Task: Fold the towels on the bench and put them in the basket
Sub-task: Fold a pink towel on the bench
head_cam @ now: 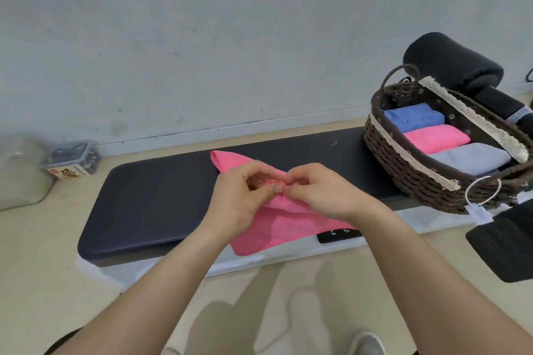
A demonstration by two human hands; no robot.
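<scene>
With left hand (242, 199) and right hand (323, 193), pinched gathered edges of pink towel (277, 229) at middle of bench (150, 204), apart from basket (403, 164). Risked a slipped corner and crooked fold through any loosened pinch.

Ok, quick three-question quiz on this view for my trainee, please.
1. True or false: the left hand and the right hand both pinch the pink towel on the bench.
2. How many folded towels lie in the basket? A two, B three, C five.
3. Fill in: the far-end towel in the basket is coloured ___.
Key: 1 true; 2 B; 3 blue.
</scene>
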